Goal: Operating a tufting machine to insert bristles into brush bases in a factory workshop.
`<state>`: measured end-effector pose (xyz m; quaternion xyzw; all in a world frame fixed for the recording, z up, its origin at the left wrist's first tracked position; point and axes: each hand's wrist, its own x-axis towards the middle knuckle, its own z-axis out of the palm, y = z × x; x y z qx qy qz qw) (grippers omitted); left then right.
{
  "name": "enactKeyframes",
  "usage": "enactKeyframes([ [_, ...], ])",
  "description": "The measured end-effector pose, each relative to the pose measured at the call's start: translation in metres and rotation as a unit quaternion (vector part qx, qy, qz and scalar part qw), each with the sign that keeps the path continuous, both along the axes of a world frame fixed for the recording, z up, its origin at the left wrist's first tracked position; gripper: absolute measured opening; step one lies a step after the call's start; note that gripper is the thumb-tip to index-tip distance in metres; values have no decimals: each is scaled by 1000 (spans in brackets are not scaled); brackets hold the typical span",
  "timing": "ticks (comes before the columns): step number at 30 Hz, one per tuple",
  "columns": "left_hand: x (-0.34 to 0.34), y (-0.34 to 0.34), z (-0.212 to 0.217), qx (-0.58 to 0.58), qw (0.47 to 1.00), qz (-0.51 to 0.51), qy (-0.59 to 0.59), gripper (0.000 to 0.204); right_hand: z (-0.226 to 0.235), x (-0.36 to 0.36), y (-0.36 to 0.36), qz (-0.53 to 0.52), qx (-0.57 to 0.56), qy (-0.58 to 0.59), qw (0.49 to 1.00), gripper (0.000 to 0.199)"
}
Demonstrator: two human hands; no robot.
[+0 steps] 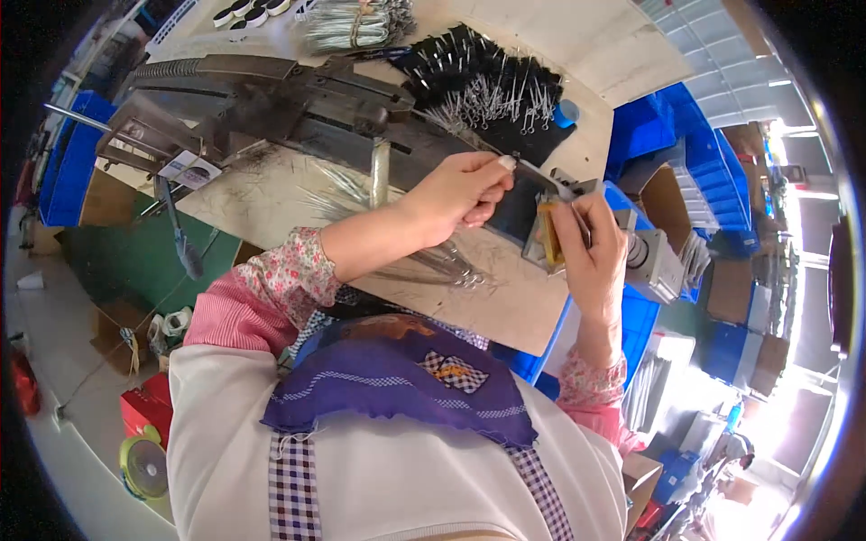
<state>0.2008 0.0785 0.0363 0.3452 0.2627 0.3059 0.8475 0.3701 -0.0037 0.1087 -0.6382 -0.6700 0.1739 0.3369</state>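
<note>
Over the right end of a long dark metal machine (356, 113), my left hand (462, 194) is closed, thumb and finger pinched on a thin metal piece (541, 173). That piece slants toward my right hand (593, 248). The right fingers are bent and pressed together beside a small metal fixture and a yellow part (548, 234); what they grip is hidden. Beyond my hands, many small metal rods with ringed ends (492, 101) lie on black cloth. Below my left wrist, loose thin wires (442, 261) lie on the wooden table (514, 302).
A tied bundle of silvery wires (356, 25) and several black-and-white round pieces (253, 13) sit at the back. A blue cap-like object (566, 114) stands by the cloth. Blue bins (642, 131) and a grey motor-like unit (656, 266) are at the right. A metal frame (149, 135) stands left.
</note>
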Motion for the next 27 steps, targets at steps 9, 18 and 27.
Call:
enactKeyframes([
  [9,-1,5,-11,5,988,142,59,27,17,-1,42,-23,44,42,998,10],
  [18,-9,-3,-15,21,969,242,47,24,-33,-32,131,223,-110,-53,967,21],
  [27,-16,9,-23,45,976,207,49,33,-14,-13,141,237,-301,218,897,29],
])
